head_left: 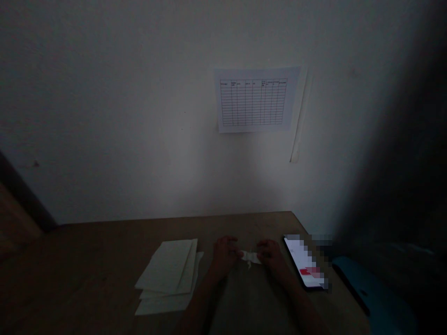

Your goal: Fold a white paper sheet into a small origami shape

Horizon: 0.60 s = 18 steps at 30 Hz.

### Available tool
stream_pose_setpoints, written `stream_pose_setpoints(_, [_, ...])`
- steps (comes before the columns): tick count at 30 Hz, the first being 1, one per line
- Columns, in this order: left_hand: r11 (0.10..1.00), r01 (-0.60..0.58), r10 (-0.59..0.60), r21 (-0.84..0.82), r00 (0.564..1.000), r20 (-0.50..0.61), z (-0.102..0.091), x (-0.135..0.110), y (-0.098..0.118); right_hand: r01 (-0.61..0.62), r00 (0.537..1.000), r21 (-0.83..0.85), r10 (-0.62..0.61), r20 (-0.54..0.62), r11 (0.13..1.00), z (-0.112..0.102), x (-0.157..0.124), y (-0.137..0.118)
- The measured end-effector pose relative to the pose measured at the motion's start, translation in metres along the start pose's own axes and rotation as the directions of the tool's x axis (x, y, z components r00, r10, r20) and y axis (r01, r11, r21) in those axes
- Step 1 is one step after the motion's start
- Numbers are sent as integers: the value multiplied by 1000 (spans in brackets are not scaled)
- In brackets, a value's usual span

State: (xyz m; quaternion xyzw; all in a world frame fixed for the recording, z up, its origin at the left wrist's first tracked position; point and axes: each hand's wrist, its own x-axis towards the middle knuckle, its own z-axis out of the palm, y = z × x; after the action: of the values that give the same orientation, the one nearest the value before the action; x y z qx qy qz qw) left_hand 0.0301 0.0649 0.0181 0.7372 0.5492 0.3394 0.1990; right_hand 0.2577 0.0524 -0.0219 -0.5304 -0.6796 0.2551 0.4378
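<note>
A small white folded piece of paper, perhaps tissue point(250, 257), lies between my hands over the table. It looks gathered at its middle, where a thin white strand hangs down. My left hand point(225, 253) pinches its left end between thumb and fingers. At the other end, my right hand point(271, 255) holds it the same way, fingers curled. The dim light hides the finer folds. Left of my left hand lies a loose stack of white paper sheets point(169, 270), their edges uneven.
A phone point(303, 260) with a lit, partly pixelated screen lies to the right on the wooden table point(94, 265). Beyond the table's right edge stands a blue chair point(377, 288). A printed table sheet point(254, 100) hangs on the wall point(139, 116) behind.
</note>
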Motion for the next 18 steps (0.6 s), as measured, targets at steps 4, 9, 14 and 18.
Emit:
stream_pose_setpoints(4, [1000, -11, 12, 13, 999, -34, 1, 1, 0, -4, 1000, 11, 5, -15, 1000, 2, 0, 1])
stream_pose_setpoints(9, [999, -24, 25, 21, 998, -49, 2, 2, -1, 20, 998, 25, -19, -56, 999, 5, 0, 7])
stream_pose_setpoints(14, [1000, -9, 10, 9, 999, -38, 3, 2, -2, 43, 999, 15, -43, -27, 999, 3, 0, 6])
stream_pose_setpoints(18, [1000, 9, -9, 16, 1000, -14, 1, 1, 0, 32, 999, 16, -32, -14, 999, 2, 0, 4])
